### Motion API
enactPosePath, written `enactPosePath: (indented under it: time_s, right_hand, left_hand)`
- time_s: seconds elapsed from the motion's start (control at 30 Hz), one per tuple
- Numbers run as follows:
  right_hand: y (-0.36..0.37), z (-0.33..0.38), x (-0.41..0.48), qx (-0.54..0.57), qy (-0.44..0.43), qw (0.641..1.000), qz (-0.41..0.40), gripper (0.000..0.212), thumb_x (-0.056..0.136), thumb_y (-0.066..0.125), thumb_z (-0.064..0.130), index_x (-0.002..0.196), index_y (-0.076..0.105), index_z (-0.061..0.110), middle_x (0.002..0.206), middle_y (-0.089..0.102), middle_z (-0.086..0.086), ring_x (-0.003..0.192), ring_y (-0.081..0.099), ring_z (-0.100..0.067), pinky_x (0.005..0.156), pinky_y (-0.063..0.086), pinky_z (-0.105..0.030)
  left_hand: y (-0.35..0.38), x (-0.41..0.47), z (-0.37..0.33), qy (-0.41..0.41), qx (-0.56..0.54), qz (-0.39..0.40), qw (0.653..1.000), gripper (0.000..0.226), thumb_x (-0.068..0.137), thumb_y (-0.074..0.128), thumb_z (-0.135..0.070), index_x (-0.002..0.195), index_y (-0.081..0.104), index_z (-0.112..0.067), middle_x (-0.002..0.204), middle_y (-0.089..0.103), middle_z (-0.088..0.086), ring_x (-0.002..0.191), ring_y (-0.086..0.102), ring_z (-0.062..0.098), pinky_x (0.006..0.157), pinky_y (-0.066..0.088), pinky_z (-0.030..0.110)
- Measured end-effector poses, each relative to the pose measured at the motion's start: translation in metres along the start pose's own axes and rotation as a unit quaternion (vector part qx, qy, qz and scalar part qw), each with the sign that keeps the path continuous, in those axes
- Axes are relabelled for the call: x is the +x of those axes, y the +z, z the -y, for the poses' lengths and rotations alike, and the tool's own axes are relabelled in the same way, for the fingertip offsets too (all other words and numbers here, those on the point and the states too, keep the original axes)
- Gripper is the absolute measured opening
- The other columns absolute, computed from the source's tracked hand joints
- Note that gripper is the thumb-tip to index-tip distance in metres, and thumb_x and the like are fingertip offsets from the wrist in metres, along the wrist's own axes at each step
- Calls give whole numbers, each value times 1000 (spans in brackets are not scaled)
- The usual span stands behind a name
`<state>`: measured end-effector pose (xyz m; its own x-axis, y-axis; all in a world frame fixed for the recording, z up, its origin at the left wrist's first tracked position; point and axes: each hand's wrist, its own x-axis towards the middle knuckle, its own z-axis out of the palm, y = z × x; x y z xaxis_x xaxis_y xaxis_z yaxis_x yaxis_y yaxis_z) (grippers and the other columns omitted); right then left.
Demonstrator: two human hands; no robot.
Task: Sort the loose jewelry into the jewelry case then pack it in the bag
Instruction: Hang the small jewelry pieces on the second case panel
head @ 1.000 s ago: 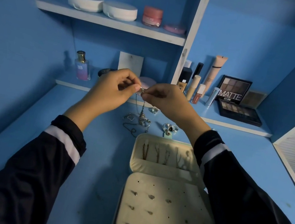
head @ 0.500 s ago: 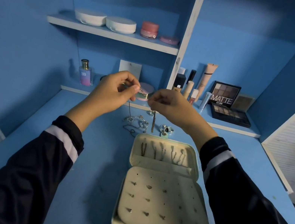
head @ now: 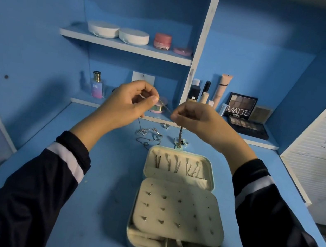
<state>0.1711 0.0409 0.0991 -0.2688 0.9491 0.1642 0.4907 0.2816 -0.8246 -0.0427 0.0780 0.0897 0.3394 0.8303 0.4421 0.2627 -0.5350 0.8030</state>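
The left grip [head: 126, 103] and right grip [head: 197, 118] both pinch a thin chain [head: 180, 135] above the bench's [head: 104, 178] far edge, behind the open case [head: 183, 152]; its dangling end could snag the loose rings [head: 185, 142].

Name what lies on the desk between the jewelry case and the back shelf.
Head view: loose chains and rings lie there on the desk.

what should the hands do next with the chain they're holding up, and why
Probably lower the chain toward the open case lid and hang it beside the chains already there: left hand and right hand both pinch it above the desk, one end dangling free.
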Motion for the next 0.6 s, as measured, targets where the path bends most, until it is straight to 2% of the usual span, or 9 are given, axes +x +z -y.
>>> enactPosePath:
  time_s: [0.1,0.23,0.37,0.47,0.6]
  right_hand:
    - [-2,-2,-12,8,-4,1000,-7,12,92,64,17,94,68,6,79,64,0,71,57,-4,68,46,-14]
    - [-5,-7,-28,19,4,999,-25,13,90,67,19,94,70,8,86,66,-16,76,58,-13,73,48,-23]
    - [-6,-11,-48,43,19,999,-26,13,90,67,15,95,70,4,79,68,-5,72,60,-6,68,48,-14]
    - [-7,-17,-61,63,27,997,-23,13,89,67,12,96,70,1,72,68,7,70,61,-2,66,45,-10]
    - [-7,-27,-75,91,50,995,-6,11,89,67,8,95,70,0,75,69,1,70,63,-5,67,46,-11]
  left_hand:
    - [5,-8,-6,-2,-3,18,1000,15,97,59,-13,88,61,-26,77,59,-10,57,53,3,60,48,18]
    - [10,-20,-9,-15,-3,54,998,11,96,60,-15,89,63,-23,81,60,-9,58,50,7,61,47,22]
    - [18,-33,-10,-32,-12,99,995,10,95,61,-17,89,63,-25,80,62,-11,61,52,8,63,47,28]
    - [27,-40,-11,-42,-20,122,991,10,95,60,-16,90,63,-24,77,64,-15,60,51,9,62,46,28]
    - [40,-46,-7,-58,-9,147,987,10,95,60,-17,88,64,-24,74,63,-17,60,52,9,61,45,26]
